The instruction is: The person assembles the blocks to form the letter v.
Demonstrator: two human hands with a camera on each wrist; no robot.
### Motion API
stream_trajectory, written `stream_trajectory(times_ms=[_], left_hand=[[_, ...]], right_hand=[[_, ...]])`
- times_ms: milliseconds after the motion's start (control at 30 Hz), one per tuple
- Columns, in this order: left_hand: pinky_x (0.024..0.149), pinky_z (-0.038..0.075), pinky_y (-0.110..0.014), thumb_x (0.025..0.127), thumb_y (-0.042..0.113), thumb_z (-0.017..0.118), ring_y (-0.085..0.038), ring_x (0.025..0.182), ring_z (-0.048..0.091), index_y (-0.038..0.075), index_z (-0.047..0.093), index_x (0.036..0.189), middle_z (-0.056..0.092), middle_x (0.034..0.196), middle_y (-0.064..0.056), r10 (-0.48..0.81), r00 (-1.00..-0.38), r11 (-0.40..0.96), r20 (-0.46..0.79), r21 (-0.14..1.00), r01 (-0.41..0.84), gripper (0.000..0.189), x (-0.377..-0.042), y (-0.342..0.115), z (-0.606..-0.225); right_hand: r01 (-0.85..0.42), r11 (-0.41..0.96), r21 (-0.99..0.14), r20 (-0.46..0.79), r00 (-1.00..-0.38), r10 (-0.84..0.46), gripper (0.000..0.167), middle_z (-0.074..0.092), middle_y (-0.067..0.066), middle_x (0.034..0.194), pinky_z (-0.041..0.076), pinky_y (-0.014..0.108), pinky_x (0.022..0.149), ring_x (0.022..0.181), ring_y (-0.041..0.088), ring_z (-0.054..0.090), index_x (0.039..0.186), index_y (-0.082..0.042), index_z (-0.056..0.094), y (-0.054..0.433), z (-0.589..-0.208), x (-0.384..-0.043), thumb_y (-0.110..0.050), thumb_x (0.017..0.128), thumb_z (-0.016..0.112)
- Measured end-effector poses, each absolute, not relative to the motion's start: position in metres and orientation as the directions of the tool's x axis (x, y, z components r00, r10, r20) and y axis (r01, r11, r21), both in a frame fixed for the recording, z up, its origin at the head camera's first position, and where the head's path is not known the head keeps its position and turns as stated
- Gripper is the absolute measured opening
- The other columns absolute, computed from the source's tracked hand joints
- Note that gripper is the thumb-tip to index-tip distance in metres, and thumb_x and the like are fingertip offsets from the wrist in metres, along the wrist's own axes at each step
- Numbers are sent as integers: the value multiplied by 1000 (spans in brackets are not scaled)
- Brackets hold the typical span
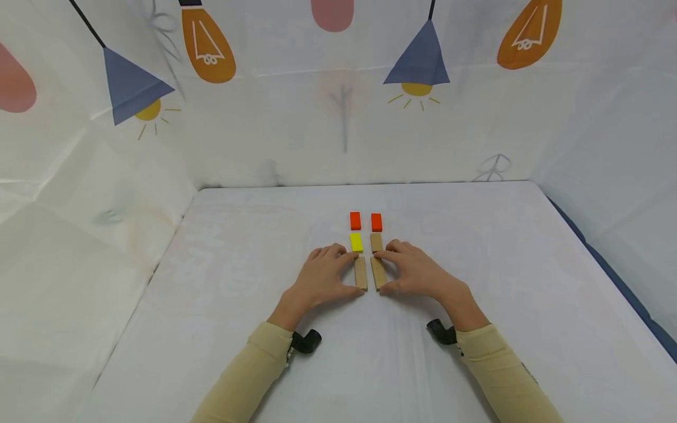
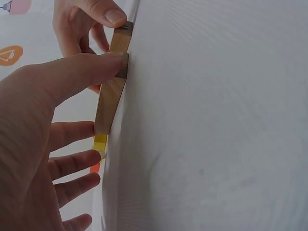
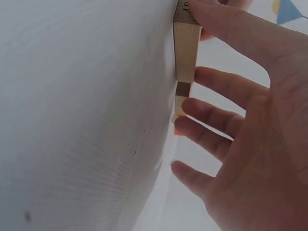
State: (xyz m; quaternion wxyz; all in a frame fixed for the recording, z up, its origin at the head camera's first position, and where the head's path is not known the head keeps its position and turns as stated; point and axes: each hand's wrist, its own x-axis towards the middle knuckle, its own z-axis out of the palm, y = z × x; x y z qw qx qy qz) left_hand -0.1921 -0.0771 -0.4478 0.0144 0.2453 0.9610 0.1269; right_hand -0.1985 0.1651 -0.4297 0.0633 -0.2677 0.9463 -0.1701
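Note:
Two long wooden blocks lie side by side on the white table, with a narrow gap between them. My left hand pinches the left long block by its two ends, thumb on the near end and index finger by the far end. In the same way my right hand holds the right long block. Beyond the left one lies a yellow block; beyond the right one, a shorter wooden block. In the right wrist view, printed marks show on the near end of the long block.
A left red block and a right red block lie farthest back, ending the two rows. Behind the white table hangs a pale cloth printed with lamps and bulbs. Each wrist carries a black camera mount.

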Motion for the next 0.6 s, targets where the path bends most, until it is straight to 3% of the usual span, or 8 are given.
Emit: stream_trajectory(times_ms=[600], left_hand=[[112,37,-46,73,69,72,-19,120,54,26,57,137,55,124,2,444,-894,848,60,294,441,78,-193,-75,-448]], right_hand=[[-468,790,-395,-39,-851,-524,75,55,2,118,47,39,93,106,18,52,135,-17,60,166,-431,-202,-44,71,87]])
